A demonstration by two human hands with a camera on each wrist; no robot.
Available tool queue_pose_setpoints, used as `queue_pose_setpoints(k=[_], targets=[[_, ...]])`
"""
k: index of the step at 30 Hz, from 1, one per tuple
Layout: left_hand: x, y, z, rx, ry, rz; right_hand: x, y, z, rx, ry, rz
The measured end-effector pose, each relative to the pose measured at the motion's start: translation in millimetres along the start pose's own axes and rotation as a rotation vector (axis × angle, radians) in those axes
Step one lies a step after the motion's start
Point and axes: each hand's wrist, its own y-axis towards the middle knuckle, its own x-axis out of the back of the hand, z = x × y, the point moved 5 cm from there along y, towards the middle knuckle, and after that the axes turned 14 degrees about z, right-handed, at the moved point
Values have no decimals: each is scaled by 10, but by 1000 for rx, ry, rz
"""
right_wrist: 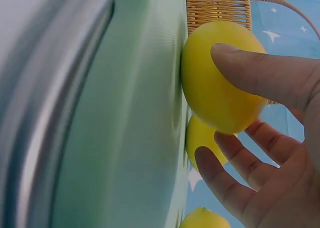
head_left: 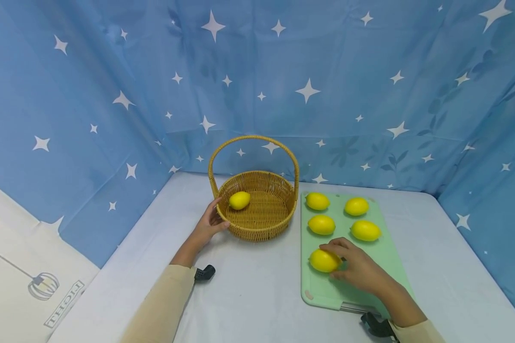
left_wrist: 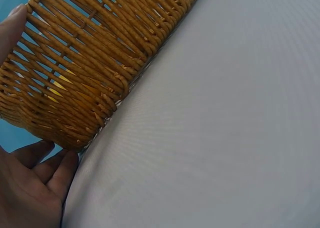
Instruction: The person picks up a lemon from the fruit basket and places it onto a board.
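Note:
A yellow lemon (head_left: 324, 260) lies at the near end of a light green cutting board (head_left: 352, 286). My right hand (head_left: 360, 267) holds this lemon from its right side, the thumb on its surface in the right wrist view and the other fingers spread around it. At the left, my left hand (head_left: 207, 225) grips the side of a round wicker basket (head_left: 259, 233) with a tall arched handle. Its thumb and fingertips touch the woven wall in the left wrist view. One lemon (head_left: 240, 200) sits inside the basket, toward its left wall.
Several other lemons (head_left: 322, 225) lie in two columns farther up the board. A metal handle (head_left: 356, 308) edges the board's near side. The white tabletop (head_left: 249, 290) runs back to a blue star-patterned curtain (head_left: 257, 71).

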Motion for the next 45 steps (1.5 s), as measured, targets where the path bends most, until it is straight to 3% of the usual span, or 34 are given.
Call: queue_pose_setpoints(k=[9,16,27,32,38,45], targets=[[2,-16,23,-2,-4,0,6,2,-33,-8,-11,31],[30,-15,58,-6,13,1,59,43,-19,44,-57,35],[22,43,45,-22,-3,14,212,239,135,107,-161,189],[71,87,178,-20,7,7,196,255,187,121,-177,255],[112,102,293,-20,46,-33,190,224,215,172,-184,265],[106,96,273,-20,50,-34,188,212,218,180,-185,265]])
